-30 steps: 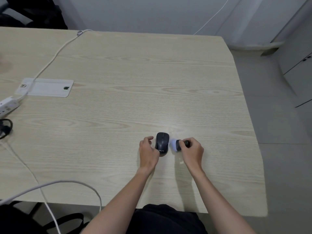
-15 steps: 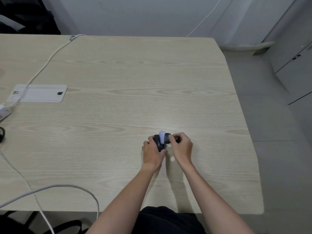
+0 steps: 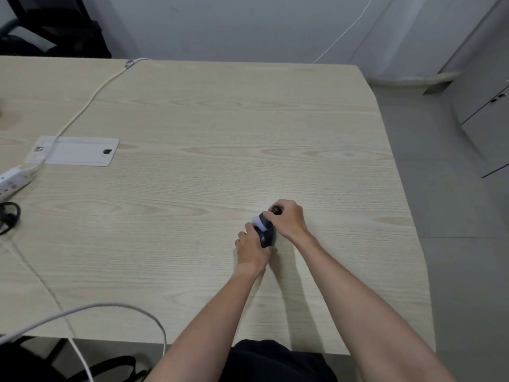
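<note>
At the table's (image 3: 192, 194) near right, the left hand (image 3: 251, 247) grips a black mouse (image 3: 266, 235) while the right hand's (image 3: 288, 220) curled fingers clamp a small tool (image 3: 259, 221), its pale head touching the mouse.

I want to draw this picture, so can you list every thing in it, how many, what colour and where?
light wooden table: one, pale beige, fills most of the view
black plastic computer mouse: one, black, table's near right part
small dark tool with a pale lilac head: one, dark and lilac, at the mouse's far end
white rectangular cable hatch: one, white, set into the table's left
white power strip: one, white, table's left edge
thin white cable: one, white, from the hatch to the far edge
black cable loop: one, black, left edge
grey cable: one, grey, near left edge
grey cabinet: one, grey, on the floor, right
left hand: one, grips the mouse
right hand: one, holds the tool
</note>
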{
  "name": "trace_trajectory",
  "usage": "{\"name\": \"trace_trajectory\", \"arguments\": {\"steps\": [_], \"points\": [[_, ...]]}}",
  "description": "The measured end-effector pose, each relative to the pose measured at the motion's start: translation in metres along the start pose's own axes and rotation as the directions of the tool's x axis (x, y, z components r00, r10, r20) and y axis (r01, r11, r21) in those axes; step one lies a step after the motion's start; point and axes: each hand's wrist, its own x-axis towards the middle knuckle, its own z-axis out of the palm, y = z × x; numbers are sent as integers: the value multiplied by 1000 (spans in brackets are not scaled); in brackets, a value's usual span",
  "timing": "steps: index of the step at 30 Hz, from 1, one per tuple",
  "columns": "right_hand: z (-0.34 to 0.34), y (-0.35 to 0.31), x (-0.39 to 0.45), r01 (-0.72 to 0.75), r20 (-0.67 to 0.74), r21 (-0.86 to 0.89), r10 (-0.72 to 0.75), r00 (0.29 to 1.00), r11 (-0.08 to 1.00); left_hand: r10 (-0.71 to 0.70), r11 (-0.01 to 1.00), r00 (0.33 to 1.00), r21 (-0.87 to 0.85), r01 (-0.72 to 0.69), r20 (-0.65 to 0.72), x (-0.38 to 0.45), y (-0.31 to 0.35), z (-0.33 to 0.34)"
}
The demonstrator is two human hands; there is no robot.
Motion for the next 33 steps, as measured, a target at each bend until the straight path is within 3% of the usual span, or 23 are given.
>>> {"name": "trace_trajectory", "arguments": {"steps": [4, 8, 10, 13, 19, 23, 28, 33], "points": [[-5, 5, 5, 71, -55, -168, -81, 995, 983, -20, 999, 1000, -33, 20, -3, 2, 0, -2], [-16, 6, -5, 44, -149, 22, -40, 988, 999, -34, 997, 999, -65, 33, -18, 2, -1, -2], [-17, 11, -13, -12, -114, 146, 29, 993, 989, -34, 997, 999, -67, 33, -19, 2, -3, -1], [-17, 31, -23, -56, -63, 111, 63, 996, 992, -29, 997, 999, -72, 27, -26, 3, -4, -1], [-19, 35, -34, -13, -183, 136, 38, 982, 991, -16, 994, 999, -109, 11, -45, 1, -7, -1], [-10, 17, -27, -2, -92, 102, 12, 996, 995, -14, 991, 998, -137, 6, -59, -3, -10, 1], [-4, 5, -6, 107, -62, -163, -118, 991, 981, -34, 994, 996, -110, 25, -79, -5, -17, 2], [-4, -4, 0, 75, 93, -6, -74, 993, 997, -14, 998, 997, -58, 9, -78, -11, -28, 5]]}}
